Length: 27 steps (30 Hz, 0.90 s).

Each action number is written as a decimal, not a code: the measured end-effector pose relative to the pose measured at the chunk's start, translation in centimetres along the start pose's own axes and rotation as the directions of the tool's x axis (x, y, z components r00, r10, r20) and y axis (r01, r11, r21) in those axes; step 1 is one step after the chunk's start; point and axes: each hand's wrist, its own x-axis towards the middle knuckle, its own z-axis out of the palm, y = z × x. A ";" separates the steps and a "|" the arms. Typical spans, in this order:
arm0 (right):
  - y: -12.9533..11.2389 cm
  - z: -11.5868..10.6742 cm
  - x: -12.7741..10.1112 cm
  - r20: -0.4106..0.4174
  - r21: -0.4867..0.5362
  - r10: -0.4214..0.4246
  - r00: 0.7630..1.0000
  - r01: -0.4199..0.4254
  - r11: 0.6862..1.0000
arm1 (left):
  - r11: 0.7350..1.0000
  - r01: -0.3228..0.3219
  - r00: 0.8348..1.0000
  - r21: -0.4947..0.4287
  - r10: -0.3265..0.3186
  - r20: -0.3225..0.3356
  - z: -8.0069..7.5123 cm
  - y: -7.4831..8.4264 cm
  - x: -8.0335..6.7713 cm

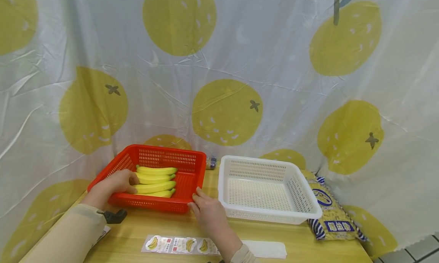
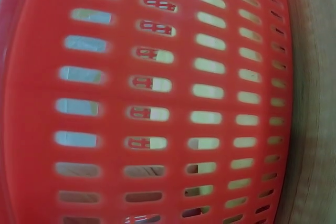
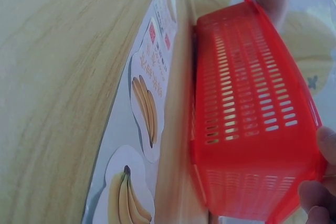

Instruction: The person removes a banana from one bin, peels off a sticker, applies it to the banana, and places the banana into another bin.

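Several yellow bananas (image 1: 156, 178) lie side by side in a red plastic basket (image 1: 171, 151) on the left of the table. My left hand (image 1: 118, 182) reaches over the basket's left side, and its bent fingers and thumb grip the left end of a banana (image 1: 157, 187). In the left wrist view the slotted basket wall (image 2: 178, 93) hides that hand's fingers. At the basket's near right corner my right hand (image 1: 210, 211) holds the rim, with fingertips (image 3: 326, 142) showing at the edge in the right wrist view.
A white plastic basket (image 1: 264, 215) stands right of the red one. Beside it leans a yellow printed bag (image 1: 332, 213). A strip of banana stickers (image 1: 178, 245) lies at the table's front. A patterned curtain (image 1: 284, 114) hangs behind.
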 end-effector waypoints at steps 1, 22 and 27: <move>0.0 0.0 0.0 0.000 0.001 0.001 1.000 -0.001 1.000 | 1.000 -0.002 1.000 0.001 0.002 0.004 0.0 0.0 0.0; 0.0 0.2 -0.1 0.027 0.000 0.030 0.999 -0.030 1.000 | 0.999 -0.025 0.999 0.021 0.024 0.037 0.3 -0.1 0.5; 0.0 0.2 -0.1 0.023 0.000 0.031 0.999 -0.031 1.000 | 0.999 -0.050 0.998 0.020 0.049 0.037 0.4 -0.2 0.4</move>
